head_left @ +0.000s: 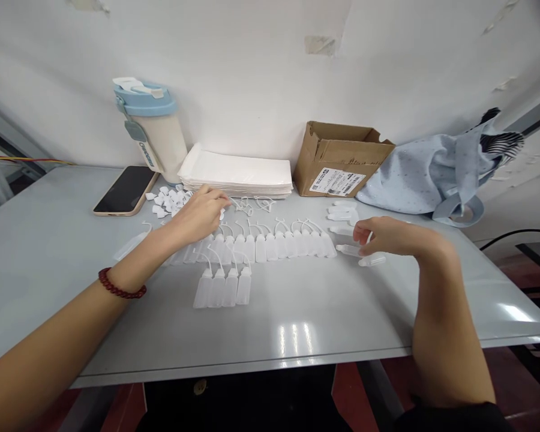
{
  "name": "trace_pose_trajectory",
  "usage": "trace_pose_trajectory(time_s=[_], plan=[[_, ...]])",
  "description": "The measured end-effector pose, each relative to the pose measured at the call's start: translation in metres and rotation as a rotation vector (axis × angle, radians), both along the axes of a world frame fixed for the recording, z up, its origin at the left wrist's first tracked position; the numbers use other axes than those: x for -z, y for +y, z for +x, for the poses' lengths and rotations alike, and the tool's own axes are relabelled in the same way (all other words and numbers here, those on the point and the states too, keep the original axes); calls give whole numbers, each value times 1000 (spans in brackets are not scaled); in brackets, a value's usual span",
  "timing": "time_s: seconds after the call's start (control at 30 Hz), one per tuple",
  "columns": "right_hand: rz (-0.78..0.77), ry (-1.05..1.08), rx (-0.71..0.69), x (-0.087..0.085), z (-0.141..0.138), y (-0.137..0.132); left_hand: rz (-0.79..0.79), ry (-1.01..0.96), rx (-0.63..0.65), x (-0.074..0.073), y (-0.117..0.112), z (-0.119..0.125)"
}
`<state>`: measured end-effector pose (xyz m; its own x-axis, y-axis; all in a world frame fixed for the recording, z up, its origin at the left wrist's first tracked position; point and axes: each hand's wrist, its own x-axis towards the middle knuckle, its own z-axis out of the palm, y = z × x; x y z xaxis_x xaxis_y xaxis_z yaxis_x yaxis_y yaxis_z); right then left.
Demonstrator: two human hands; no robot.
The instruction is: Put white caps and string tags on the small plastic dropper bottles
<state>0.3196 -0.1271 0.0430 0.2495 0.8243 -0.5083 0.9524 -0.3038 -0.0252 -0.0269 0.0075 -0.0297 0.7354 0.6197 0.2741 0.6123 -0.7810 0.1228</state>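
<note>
My left hand [201, 213] is over the back left of the bottles, its fingers bent and closed together at the tips beside some thin white looped straps [243, 206]. Whatever it pinches is too small to make out. Below it runs a long row of small translucent plastic bottles [281, 246] with thin straps at their necks. In front stand several more strapped bottles [218, 289]. At the right, my right hand [382, 236] hovers with fingers curled and apart from the thumb, over loose bottles without straps [348, 249]; one bottle [371, 260] lies under it.
White caps [165, 201] lie piled by a phone [126, 190] and a tumbler [155, 132]. A stack of white paper sheets or envelopes [236, 171], an open cardboard box [342, 159] and a light blue cloth bag [423, 174] line the wall. The grey table's front edge [252, 367] is near me.
</note>
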Motion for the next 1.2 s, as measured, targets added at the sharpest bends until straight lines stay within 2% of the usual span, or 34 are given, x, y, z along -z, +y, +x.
trace_pose_trajectory(time_s=[0.1, 0.23, 0.3, 0.37, 0.47, 0.53, 0.67, 0.8, 0.9, 1.07, 1.2], plan=[[21, 17, -9, 0, 2, 0, -74, -106, -43, -9, -5, 4], [26, 53, -48, 4, 3, 3, -222, -274, -208, -22, -16, 9], [24, 65, -59, 8, 3, 6, -217, -299, -244, -24, -18, 10], [16, 66, -61, 12, 3, 8, -108, -235, -180, -21, -17, 8], [8, 54, -70, 18, 6, 12, 133, 3, -40, -17, -17, 4], [17, 42, -80, 21, 7, 13, 253, 133, -12, -17, -19, 2], [53, 32, -77, 22, 8, 14, 400, 131, -12, -22, -26, 4], [138, 69, -93, 19, 7, 11, 414, 237, 7, -19, -27, 5], [209, 81, -95, 17, 9, 10, 414, 272, -25, -17, -25, 2], [406, 142, -102, 14, 1, 7, 353, 183, -51, -22, -26, 0], [650, 235, -107, 13, -19, 5, 278, 0, -51, -23, -28, 1]])
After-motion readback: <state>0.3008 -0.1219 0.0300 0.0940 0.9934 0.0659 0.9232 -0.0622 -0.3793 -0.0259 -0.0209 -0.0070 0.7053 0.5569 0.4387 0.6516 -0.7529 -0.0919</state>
